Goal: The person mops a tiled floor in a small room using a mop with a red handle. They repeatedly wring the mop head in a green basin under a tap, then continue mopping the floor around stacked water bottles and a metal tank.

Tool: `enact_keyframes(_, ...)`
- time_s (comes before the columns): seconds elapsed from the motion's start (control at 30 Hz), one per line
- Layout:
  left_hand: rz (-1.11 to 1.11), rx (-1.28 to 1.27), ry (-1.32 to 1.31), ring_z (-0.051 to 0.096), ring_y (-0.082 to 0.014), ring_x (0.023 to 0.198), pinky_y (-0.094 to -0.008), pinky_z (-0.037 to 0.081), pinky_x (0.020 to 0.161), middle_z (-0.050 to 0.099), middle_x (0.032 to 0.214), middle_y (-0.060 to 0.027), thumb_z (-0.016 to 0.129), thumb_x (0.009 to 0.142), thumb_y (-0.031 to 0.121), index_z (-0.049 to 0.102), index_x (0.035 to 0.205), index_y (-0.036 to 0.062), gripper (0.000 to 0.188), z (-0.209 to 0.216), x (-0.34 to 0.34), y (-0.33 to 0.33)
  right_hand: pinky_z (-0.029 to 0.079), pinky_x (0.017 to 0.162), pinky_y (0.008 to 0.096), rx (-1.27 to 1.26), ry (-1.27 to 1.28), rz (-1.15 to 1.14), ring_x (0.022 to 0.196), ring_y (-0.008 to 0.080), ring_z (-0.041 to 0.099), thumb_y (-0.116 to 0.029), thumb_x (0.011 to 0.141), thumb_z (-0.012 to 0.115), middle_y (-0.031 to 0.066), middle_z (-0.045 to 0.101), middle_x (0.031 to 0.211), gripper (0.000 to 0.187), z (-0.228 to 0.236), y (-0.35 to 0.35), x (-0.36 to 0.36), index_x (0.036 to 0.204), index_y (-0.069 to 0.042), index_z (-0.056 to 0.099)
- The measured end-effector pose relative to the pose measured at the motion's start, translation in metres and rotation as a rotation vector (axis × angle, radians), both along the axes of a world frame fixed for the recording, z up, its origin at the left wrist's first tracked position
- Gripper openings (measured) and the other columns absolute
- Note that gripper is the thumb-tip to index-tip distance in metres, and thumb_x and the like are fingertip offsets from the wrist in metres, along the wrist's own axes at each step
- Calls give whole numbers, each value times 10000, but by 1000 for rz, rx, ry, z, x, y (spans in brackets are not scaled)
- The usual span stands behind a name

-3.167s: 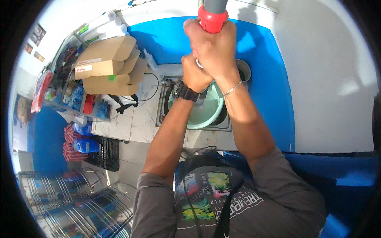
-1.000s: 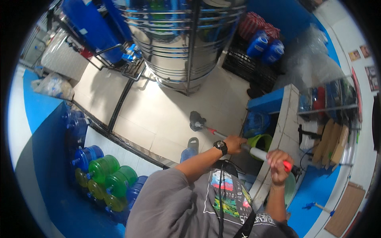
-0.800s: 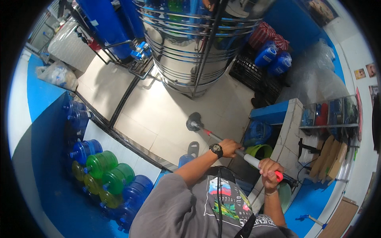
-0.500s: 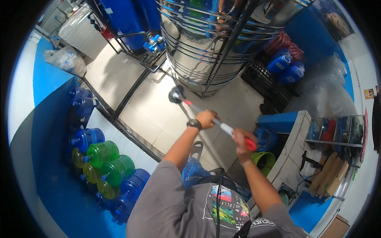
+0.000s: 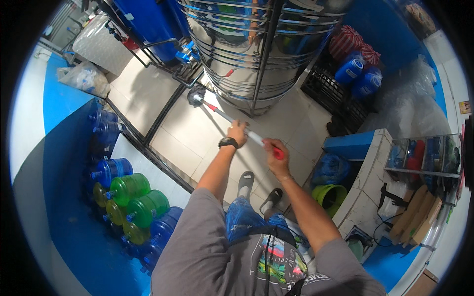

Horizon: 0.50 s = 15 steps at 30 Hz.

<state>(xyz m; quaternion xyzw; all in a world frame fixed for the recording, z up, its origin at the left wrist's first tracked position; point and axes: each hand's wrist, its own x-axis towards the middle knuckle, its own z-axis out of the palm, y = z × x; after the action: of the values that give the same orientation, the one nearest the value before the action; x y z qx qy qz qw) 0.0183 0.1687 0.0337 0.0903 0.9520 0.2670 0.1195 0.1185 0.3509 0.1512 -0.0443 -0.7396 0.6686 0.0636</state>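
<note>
A mop (image 5: 221, 114) with a grey-white pole and red end grip slants across the middle of the view. Its dark round head (image 5: 196, 93) rests on the tiled floor (image 5: 182, 129), close to the base of the large shiny steel tank (image 5: 237, 74). My left hand (image 5: 238, 133), with a dark watch at the wrist, is wrapped round the pole about midway. Nearer to me, my right hand (image 5: 274, 153) is closed on the pole's upper end beside the red grip. The mop's far fibres are too dark to make out singly.
Blue and green water jugs (image 5: 148, 209) stand in rows at the left. Black crates (image 5: 333, 93) lie to the tank's right. A tiled counter (image 5: 363, 185) runs along the right, with a lime-green bucket (image 5: 330, 197) under it. Pipes and a blue pump (image 5: 188, 52) stand left of the tank.
The mop head has moved forward and left, nearer the pipes by the tank. Both hands have shifted left with the pole, still gripping it.
</note>
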Motion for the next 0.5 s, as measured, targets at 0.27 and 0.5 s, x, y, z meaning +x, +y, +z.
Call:
enact_keyframes(0.27,-504,453,57,624,-385,1080,-509,480,939,670,1076,-173,779,823,231,647,1138,125,358,46,166,212,488,833,268,170,-138,-178,915,129,626,-179,1032,645,62,703,973,203,124,208,197,1030,6,729)
enact_keyframes(0.5,-888,420,-281,692,-377,952,-498,546,824,715,927,-158,763,826,361,711,1005,126,300,84,239,339,536,862,428,158,110,-327,798,219,632,-213,1064,559,96,636,796,305,213,284,299,831,-20,590)
